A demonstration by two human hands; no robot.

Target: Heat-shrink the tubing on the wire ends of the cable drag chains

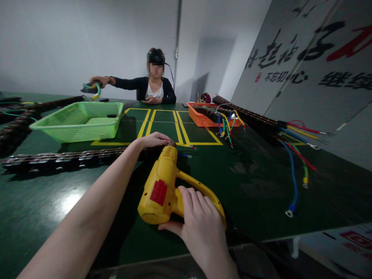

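My right hand (200, 221) is wrapped round the handle of a yellow heat gun (158, 190) with a red label. The gun's metal nozzle points away from me, beside my left hand (157, 140). My left hand lies over the right end of a long black cable chain (72, 158), its fingers bent; what they grip, if anything, is hidden. From that end stick out thin wires with ring terminals, among them a blue one (185, 155) and a yellow one (186, 145), just past the nozzle.
A green basket (78, 130) stands at the left, near more cable chains (20, 124). At the right are an orange basket (200, 120) and chains with coloured wires (293, 174). A person (155, 85) across the table holds a wired part (93, 88).
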